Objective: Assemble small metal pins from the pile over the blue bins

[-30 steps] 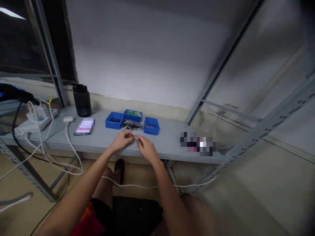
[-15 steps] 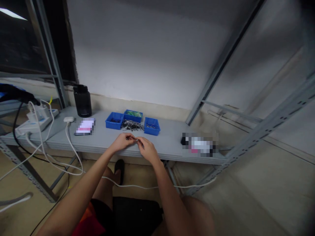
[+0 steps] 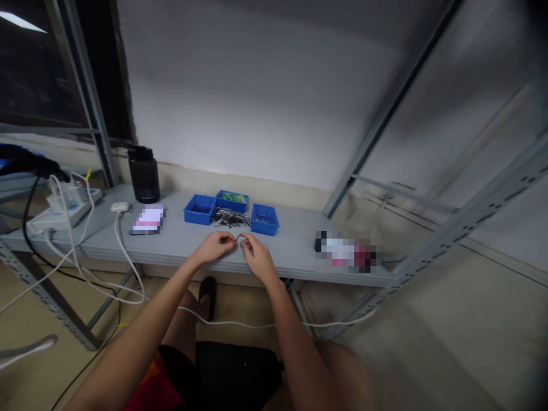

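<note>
Over the front part of the grey bench, my left hand point(image 3: 219, 246) is closed in a pinch on a small thin dark piece point(image 3: 238, 237). This piece slants up and to the right, out of the left fingertips. At its upper end are the bent fingers of my right hand point(image 3: 257, 258), the index fingertip against it and the thumb a little lower. Its exact kind is too small to make out. Just beyond the hands lies a loose pile of thin metal pieces with dark ends point(image 3: 231, 217).
Blue bins point(image 3: 198, 218) point(image 3: 264, 227) with small parts flank the pile; another bin point(image 3: 232, 209) behind holds green bags. Leftward are a phone point(image 3: 148, 219), a black bottle point(image 3: 144, 177) and a power strip point(image 3: 66, 216) with cables. A blurred object point(image 3: 345, 251) lies right.
My hands have drawn slightly apart, with the right fingers opening a little. The thin dark piece now shows between them. The bins and pile have stayed put.
</note>
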The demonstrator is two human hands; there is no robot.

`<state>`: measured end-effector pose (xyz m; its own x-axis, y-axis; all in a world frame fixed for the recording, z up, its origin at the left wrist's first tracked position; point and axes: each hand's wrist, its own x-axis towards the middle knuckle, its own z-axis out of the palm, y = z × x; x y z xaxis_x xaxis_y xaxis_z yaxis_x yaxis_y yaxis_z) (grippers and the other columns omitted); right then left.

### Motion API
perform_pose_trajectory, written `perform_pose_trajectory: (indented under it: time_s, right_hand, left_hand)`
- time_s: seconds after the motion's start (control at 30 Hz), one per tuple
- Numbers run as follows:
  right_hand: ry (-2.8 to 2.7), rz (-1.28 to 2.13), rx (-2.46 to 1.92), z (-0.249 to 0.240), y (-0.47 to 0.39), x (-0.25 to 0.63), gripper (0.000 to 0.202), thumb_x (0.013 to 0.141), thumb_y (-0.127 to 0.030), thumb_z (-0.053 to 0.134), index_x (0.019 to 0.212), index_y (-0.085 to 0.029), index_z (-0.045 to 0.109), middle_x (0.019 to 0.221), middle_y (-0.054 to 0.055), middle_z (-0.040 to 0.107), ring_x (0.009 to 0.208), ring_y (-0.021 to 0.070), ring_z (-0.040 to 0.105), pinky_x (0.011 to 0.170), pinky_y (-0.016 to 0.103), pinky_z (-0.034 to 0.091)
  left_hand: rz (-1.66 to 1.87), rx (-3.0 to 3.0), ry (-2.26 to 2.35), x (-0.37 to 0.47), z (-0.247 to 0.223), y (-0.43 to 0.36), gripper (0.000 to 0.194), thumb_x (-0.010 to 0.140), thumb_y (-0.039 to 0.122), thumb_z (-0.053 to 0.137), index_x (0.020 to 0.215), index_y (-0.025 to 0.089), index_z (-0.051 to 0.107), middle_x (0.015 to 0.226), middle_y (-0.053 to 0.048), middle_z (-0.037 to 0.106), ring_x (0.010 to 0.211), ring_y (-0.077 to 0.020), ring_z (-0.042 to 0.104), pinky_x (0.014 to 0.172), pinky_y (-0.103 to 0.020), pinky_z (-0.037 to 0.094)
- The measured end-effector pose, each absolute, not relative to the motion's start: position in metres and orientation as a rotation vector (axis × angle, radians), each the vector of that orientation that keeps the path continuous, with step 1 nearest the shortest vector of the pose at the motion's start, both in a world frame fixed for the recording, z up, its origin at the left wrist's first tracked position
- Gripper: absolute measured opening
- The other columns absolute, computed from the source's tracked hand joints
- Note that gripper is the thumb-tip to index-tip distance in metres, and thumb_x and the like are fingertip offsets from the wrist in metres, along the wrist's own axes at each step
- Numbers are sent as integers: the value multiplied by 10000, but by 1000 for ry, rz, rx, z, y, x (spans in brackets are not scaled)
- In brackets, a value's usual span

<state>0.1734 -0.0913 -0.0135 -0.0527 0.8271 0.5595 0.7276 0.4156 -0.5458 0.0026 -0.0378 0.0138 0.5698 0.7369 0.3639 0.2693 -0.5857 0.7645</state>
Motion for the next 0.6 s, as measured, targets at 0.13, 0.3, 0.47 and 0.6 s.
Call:
perform_pose_trajectory:
  time_s: [0.13,0.3,0.47,0.6]
  right_hand:
    - [-1790,159,-1347,-14,-90,173,290,905,-298,436,1150,-224,573,953,53,688,842,191,631,771,312,468]
    - [-1768,151,-1342,-17,-88,174,271,899,-313,466,1128,-219,574,930,47,688,825,185,630,762,301,465]
    - [-1792,144,-1367,-19,-87,174,197,894,-316,480,995,-207,608,897,44,689,785,180,630,729,289,461]
    - [-1797,125,-1399,-17,-88,173,190,901,-322,464,954,-214,611,884,41,690,778,185,630,703,284,457]
  left_hand:
    - [885,2132,789,3,16,-40,185,719,241,516,772,147,667,744,-27,672,723,-168,583,720,-283,453]
    - [872,2133,784,3,14,-39,197,708,246,508,764,135,660,728,-32,663,695,-164,574,694,-274,443]
    - [913,2169,851,3,11,-36,229,730,250,497,802,133,680,783,-51,690,746,-185,598,741,-298,452]
    - [959,2153,881,3,11,-36,226,768,270,515,833,143,691,830,-58,708,783,-191,612,781,-313,459]
